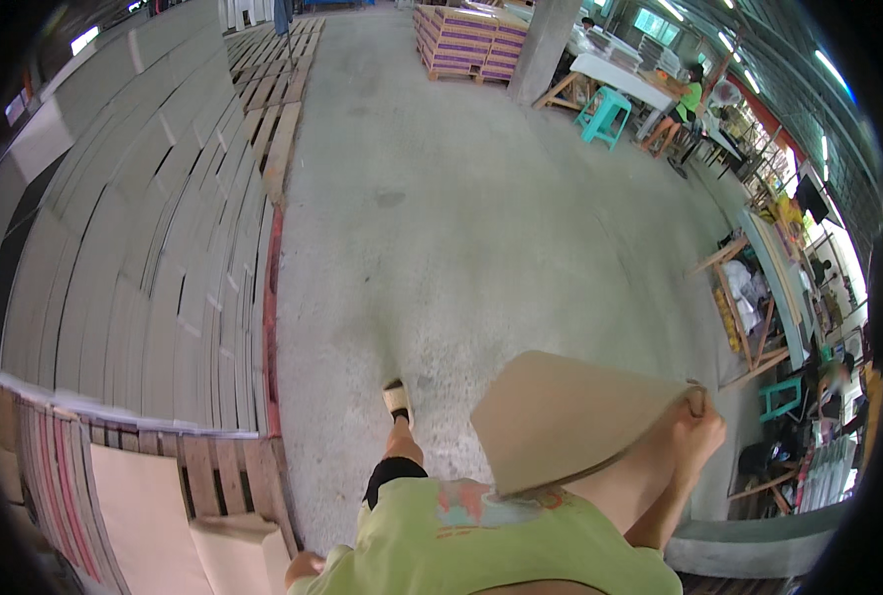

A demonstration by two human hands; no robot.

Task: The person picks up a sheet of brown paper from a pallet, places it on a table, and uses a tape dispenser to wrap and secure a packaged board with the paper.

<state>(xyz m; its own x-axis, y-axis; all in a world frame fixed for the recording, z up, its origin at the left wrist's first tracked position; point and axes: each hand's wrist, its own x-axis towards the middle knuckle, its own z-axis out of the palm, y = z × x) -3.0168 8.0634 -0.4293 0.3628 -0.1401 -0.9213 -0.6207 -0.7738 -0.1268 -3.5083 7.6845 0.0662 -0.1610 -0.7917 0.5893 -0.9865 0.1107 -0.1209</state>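
Close by, both hands (697, 421) meet at one edge of the flat tan cardboard sheets (561, 416), grip pinching them at waist height, carried mid-stride over the grey concrete floor (461, 218). Tall stacks of grey board on wooden pallets (164, 258) stand left; worktables lie far off.

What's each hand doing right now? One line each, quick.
Left hand: only a sliver shows at the lower edge near a cardboard piece; state cannot be told.
Right hand: fingers closed on the stack of cardboard sheets.
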